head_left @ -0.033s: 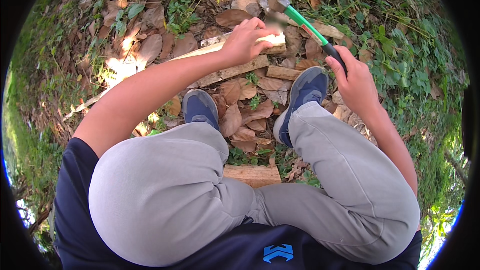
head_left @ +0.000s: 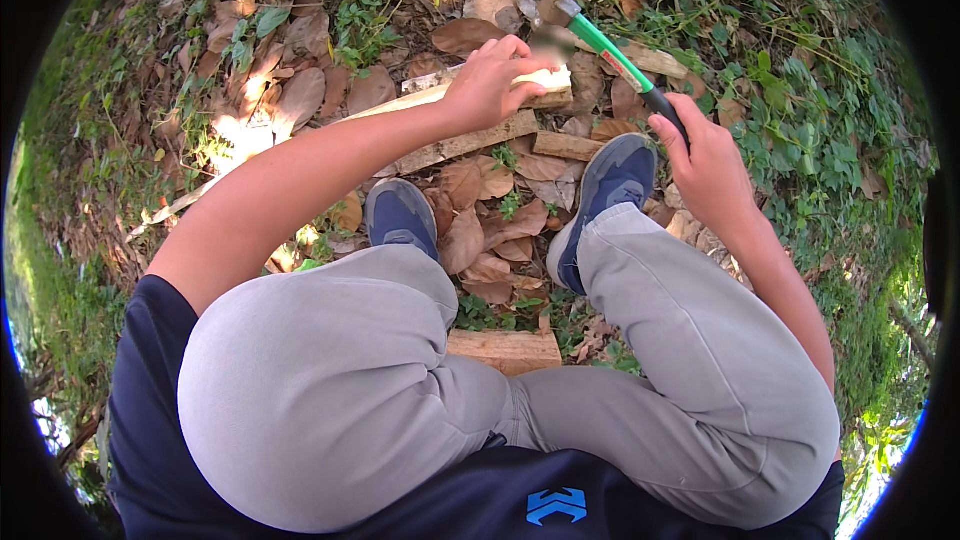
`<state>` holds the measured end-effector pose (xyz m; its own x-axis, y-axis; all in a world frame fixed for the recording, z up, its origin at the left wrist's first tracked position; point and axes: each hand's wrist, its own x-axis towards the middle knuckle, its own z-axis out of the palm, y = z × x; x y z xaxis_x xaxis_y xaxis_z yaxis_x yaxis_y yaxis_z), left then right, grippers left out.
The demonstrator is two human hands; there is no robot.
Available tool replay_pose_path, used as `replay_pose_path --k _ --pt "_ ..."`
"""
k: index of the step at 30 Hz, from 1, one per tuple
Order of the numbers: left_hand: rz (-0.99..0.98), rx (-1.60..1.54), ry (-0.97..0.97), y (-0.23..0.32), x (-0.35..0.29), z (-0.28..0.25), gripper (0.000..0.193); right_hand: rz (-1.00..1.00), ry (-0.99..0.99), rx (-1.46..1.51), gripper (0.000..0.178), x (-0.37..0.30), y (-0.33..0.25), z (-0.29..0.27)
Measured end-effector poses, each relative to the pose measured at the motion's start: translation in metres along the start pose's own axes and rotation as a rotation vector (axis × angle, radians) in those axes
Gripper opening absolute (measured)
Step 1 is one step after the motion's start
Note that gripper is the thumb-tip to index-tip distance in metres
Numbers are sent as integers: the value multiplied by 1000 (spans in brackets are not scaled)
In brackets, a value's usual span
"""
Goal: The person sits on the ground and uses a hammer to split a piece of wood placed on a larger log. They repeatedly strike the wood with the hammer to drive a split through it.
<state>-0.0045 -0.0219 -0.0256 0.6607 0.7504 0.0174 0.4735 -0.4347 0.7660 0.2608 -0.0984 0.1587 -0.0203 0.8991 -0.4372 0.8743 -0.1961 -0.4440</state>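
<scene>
My right hand [head_left: 705,155] is wrapped round the black grip of a claw hammer [head_left: 610,52] with a green shaft. The hammer's metal head is raised at the upper left, just beyond my left hand [head_left: 487,85]. That hand rests at the end of a pale wooden plank [head_left: 552,90], its thumb and fingers bent toward each other. A small blurred patch beside the fingertips hides whatever they pinch. Under the plank lies another wooden board [head_left: 480,140], running to the lower left.
A short wood piece [head_left: 567,146] lies by my right shoe [head_left: 618,180]; my left shoe [head_left: 400,215] is near the board. Between my legs is a wooden block [head_left: 507,350]. Dry leaves [head_left: 463,238] and green plants [head_left: 790,130] cover the ground around.
The hammer and my right hand have shifted very slightly, the head a little lower and closer. My left hand and the wood have stayed put.
</scene>
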Motion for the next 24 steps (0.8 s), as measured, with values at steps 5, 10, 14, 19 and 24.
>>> replay_pose_path --k 5,10,14,19,24 --pt "8 10 22 -2 -2 0 38 -53 2 -159 29 4 11 1" --pt "9 10 7 -4 -1 2 37 -28 6 -28 29 3 1 -3" --pt "22 33 24 -3 0 2 37 -24 -53 -100 29 6 4 -4" --pt "5 11 -4 -1 1 -2 37 -40 30 75 28 5 1 -5" --pt "8 25 -5 -2 2 -1 37 33 -124 -35 28 8 11 4"
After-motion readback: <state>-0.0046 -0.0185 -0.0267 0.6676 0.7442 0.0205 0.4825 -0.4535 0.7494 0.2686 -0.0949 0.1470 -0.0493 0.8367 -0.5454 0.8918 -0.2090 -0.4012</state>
